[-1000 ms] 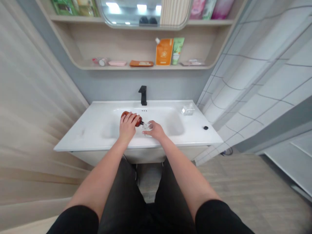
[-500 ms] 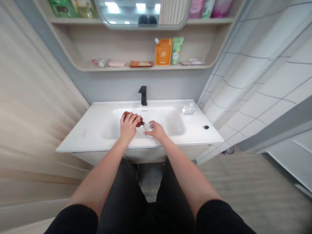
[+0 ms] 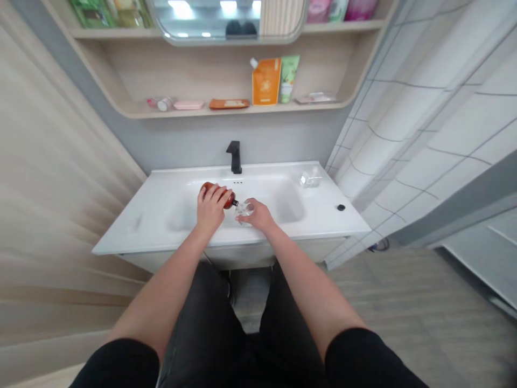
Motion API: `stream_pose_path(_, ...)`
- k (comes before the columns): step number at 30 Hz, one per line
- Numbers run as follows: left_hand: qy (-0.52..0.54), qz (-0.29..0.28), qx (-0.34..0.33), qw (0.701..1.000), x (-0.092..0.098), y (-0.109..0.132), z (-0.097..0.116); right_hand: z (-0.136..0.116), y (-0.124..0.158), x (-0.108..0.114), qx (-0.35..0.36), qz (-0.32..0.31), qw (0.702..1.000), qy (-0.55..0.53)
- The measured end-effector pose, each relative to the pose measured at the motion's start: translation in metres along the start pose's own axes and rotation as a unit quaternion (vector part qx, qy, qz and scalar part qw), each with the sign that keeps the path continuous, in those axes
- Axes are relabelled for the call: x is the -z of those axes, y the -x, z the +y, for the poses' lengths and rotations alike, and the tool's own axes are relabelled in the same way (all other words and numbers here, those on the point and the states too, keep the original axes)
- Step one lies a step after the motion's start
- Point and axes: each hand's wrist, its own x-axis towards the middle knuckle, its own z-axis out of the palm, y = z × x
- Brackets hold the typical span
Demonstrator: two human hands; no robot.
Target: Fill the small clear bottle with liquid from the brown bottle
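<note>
Over the white sink basin, my left hand is wrapped round a brown bottle. The bottle is tilted nearly flat, with its dark neck pointing right and slightly down. My right hand grips a small clear container, whose mouth is at the bottle's neck. Whether the two touch, or liquid runs between them, is too small to tell. On the counter at the right lies a small black cap. Behind it stands a clear container.
A black faucet rises behind the basin. Above, a wall shelf holds an orange pouch, a green tube and several small items. A mirror hangs over it. To the left is a pale curtain.
The camera view has shifted slightly, so the shelf and counter sit a little further left. Both hands keep their hold, with the bottle and clear container nearly in the same place.
</note>
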Motion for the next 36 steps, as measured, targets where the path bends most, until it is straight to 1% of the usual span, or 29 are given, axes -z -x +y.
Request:
stream_pose_path(6,0.005,-0.01,0.001,1.0,0.003,-0.002,0.001,0.001,0.0,0.0,0.009,0.007,1.0,-0.011)
stream_pose_path(21,-0.014,-0.01,-0.028,0.999,0.01,-0.013,0.003,0.001,0.002,0.0,0.007,0.026,0.999,-0.027)
stream_pose_path(29,-0.002,-0.026,-0.015,1.0,0.015,-0.016,0.006,0.0,0.002,0.002,0.012,0.027,0.999,-0.031)
stream_pose_path(36,-0.003,-0.03,-0.017,0.999,0.017,-0.018,0.009,0.002,0.001,0.0,0.014,0.029,0.999,-0.035)
